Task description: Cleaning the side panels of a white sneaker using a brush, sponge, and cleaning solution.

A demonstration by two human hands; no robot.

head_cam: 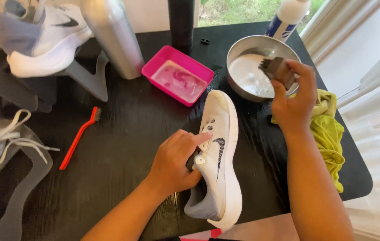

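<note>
Left hand (174, 163) grips white sneaker (219, 156) lying on its side on black table (123, 134), fingers partly hidden inside. Right hand (294, 100) closed on brush (278, 71) over metal bowl (254, 67); handle mostly hidden. Bottle (286, 18) tops cropped.

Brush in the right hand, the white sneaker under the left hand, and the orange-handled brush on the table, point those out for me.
brush (277, 69), head view, on its block just behind the dark bristles
white sneaker (220, 147), head view, on its side panel
orange-handled brush (77, 139), head view, midway along the handle
</note>
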